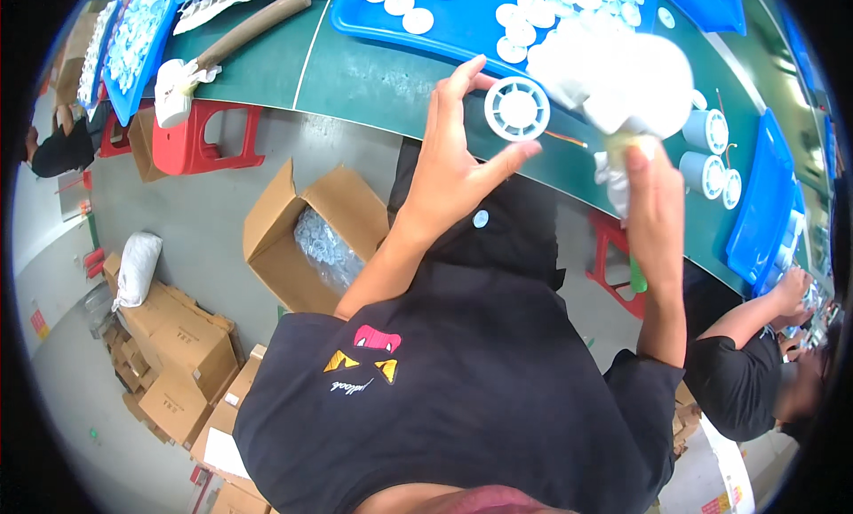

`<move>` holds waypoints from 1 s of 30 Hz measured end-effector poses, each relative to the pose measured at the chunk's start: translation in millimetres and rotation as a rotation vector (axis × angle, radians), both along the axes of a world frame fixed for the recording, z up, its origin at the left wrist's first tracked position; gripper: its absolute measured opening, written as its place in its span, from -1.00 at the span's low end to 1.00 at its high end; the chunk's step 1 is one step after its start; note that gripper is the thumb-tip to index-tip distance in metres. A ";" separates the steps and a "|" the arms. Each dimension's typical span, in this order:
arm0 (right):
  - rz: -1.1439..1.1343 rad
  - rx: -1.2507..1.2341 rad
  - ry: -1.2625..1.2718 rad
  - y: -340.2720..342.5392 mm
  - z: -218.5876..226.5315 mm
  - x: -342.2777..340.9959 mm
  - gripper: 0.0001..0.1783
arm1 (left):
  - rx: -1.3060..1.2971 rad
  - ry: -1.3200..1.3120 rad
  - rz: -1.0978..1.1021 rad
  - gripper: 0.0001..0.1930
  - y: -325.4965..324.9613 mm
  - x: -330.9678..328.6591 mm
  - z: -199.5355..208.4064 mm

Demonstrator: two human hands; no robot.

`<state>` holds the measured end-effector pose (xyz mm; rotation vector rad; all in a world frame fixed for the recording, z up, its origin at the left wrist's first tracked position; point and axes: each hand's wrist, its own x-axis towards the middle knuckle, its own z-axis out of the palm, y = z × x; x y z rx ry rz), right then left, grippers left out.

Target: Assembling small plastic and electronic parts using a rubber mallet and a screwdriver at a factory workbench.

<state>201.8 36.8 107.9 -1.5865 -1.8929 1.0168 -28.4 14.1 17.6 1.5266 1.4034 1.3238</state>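
My left hand (pixel 458 154) pinches a round white spoked plastic part (pixel 517 109) between thumb and fingers, at the table's near edge. A thin reddish wire lead (pixel 566 139) with a small white end sticks out beside it. My right hand (pixel 656 194) is closed around the lower end of a bulky white object (pixel 653 79), raised over the table. Glare and blur hide its exact kind; loose white wrapping hangs below the grip. To the right, several pale-blue cylindrical housings (pixel 705 132) with white spoked ends lie on the green table (pixel 355 83).
A blue tray (pixel 355 18) holds white discs. At the far left, a wooden-handled tool (pixel 253 30) with a wrapped white head overhangs the table by a red stool (pixel 209 141). An open carton (pixel 275 239) stands left of me. A co-worker's arm (pixel 751 318) is at right, beside another blue tray (pixel 760 212).
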 end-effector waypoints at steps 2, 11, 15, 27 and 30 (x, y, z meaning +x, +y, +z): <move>-0.096 -0.019 0.153 0.2 2.9 3.6 -0.49 | -0.011 -0.031 -0.009 -0.07 0.1 -1.3 -2.0; -0.161 -0.076 0.209 19.8 18.4 -2.4 -0.29 | 0.025 0.061 -0.010 -0.06 7.9 3.6 -2.0; 0.061 -0.118 -0.010 24.2 7.6 -1.9 -0.40 | -0.016 -0.028 -0.048 -0.04 5.6 3.6 -0.1; 0.224 0.019 -0.271 33.4 42.2 -13.9 -0.59 | 0.007 -0.128 -0.012 -0.23 -1.4 -2.9 3.6; 0.269 0.199 -0.161 1.7 42.5 -34.1 -0.67 | 0.202 -0.053 0.160 -0.78 -33.1 -21.1 0.4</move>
